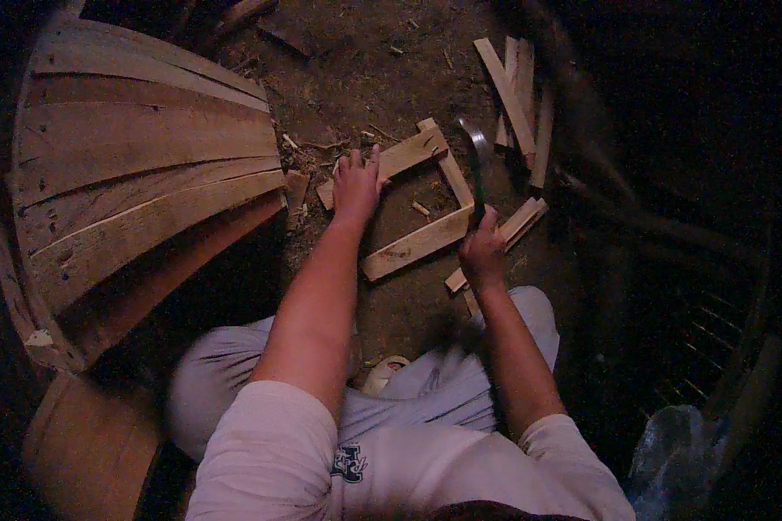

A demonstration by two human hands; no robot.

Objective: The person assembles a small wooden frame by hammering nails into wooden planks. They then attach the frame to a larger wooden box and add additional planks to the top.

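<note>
The left hand [356, 187], fingers spread, is resting on the 3-board frame [419, 154] at 12 o'clock; the right hand [483, 249] is gripping a hammer [476, 143], probably tightly in this dimness; it seems to be bracing; hammering would be needing steadiness.

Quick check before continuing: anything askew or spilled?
Slightly untidy: a short stick lies loose inside the three-sided wooden frame, and the slats ahead to the right lie crossed rather than stacked. No clear damage shows.
</note>
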